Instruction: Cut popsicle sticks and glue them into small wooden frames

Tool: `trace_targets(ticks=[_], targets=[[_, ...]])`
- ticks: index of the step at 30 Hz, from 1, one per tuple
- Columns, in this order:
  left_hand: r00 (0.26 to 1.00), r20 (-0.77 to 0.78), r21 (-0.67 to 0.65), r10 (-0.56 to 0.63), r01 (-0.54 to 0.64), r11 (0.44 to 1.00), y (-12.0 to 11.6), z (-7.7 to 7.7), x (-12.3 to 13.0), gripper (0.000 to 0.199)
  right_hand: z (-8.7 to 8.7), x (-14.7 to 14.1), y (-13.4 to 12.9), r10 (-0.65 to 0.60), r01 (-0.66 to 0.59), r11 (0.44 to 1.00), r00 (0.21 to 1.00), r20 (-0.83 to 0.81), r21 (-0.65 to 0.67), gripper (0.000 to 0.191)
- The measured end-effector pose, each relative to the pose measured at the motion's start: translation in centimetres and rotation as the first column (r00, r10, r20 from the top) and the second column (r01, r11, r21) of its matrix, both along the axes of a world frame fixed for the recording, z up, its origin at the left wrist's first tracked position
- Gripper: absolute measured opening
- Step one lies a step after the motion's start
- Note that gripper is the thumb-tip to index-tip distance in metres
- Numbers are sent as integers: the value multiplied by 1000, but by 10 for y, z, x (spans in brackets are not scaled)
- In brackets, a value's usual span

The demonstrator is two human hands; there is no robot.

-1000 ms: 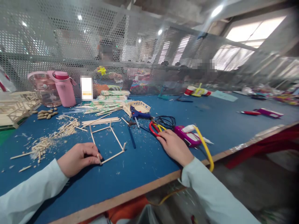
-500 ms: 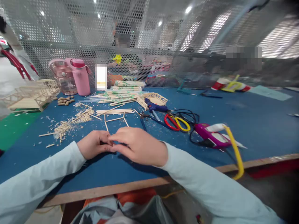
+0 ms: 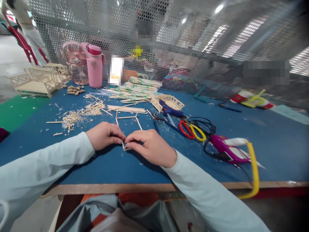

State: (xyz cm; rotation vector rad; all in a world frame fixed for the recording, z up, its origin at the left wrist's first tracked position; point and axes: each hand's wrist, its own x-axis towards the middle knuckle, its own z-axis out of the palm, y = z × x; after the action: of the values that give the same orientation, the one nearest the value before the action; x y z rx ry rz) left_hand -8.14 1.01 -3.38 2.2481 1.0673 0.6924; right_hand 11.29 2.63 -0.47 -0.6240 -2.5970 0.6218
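Head: stick frame (image 3: 126,117), long axis forward; left fingers (image 3: 116,130), right fingers (image 3: 135,136) apparently pinching near corner.

Tabletop (image 3: 106,172), blue, edge (image 3: 116,188) brown; stick frame (image 3: 126,117), pale wood; sleeves (image 3: 207,191), pale blue. Bottle (image 3: 95,71), pink, cap (image 3: 94,49) deeper pink; mat (image 3: 21,109), green; stick packets (image 3: 142,88), green-printed; glue gun (image 3: 172,111), dark blue; loop handles (image 3: 184,132), one red, one yellow. Corded device (image 3: 219,145), purple and white; screen (image 3: 116,35), grey, dotted all over with round holes.
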Motion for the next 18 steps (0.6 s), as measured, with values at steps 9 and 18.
trace_targets(ticks=[9,18], targets=[[986,-162,119,26,-7,993,0,-5,6,14,-2,-2,0,-12,14,999,999,34,-50,7],[990,-141,94,27,-14,995,0,-7,5,14,-2,-1,-1,-17,18,999,999,32,-29,7]])
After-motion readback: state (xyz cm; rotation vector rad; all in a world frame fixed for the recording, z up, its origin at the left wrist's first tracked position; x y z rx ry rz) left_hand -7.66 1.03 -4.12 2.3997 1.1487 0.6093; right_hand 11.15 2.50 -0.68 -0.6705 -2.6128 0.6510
